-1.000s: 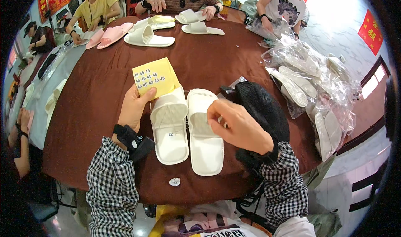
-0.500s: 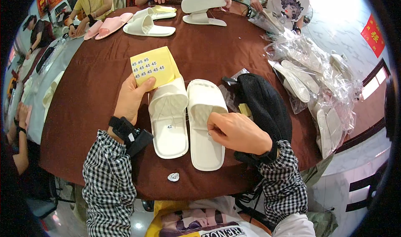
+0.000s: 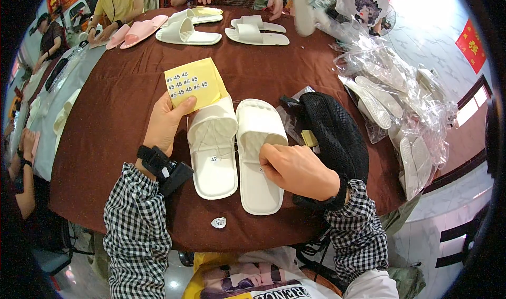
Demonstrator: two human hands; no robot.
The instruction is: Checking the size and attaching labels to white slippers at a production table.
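A pair of white slippers lies side by side in front of me, toes pointing away: the left slipper (image 3: 215, 180) and the right slipper (image 3: 261, 199). My left hand (image 3: 164, 121) pinches a yellow sheet of small printed labels (image 3: 185, 82) above the toe of the left slipper, whose insole bears one small label. My right hand (image 3: 303, 170) is closed, its fingertips down at the right slipper's insole. Part of a small mark shows beside those fingertips; whatever they hold is hidden. Nearer me rests a small crumpled whitish scrap (image 3: 219, 223).
A black mesh bag (image 3: 334, 135) lies right of the slippers, near my right wrist. Plastic-wrapped slippers (image 3: 395, 99) pile up along the right edge. Across the brown-covered table (image 3: 132, 193) sit pink slippers (image 3: 142, 31), white slippers (image 3: 195, 35) and other people.
Across the table, a person's hand has let go of a raised white slipper, which now lies beside its mate. At far right another person lifts a blurred white slipper. My hands barely moved.
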